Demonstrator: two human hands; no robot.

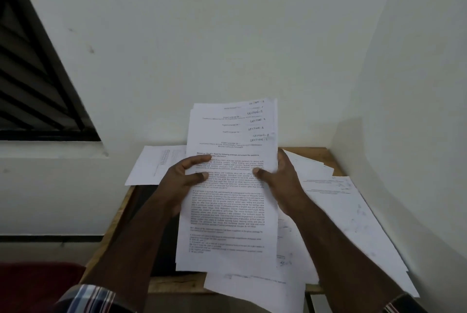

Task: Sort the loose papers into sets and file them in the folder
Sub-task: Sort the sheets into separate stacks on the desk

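The fanned sheaf of papers, light, limp and slippery, is gripped at both side edges by the left hand and right hand.

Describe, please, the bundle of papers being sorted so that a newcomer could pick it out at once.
Start at the small wooden table in the corner of the white walls, strewn with loose sheets. Above its middle, the left hand and right hand grip a fanned stack of papers. Unlike the flat sheets, its staggered tops show handwritten "Section" labels.
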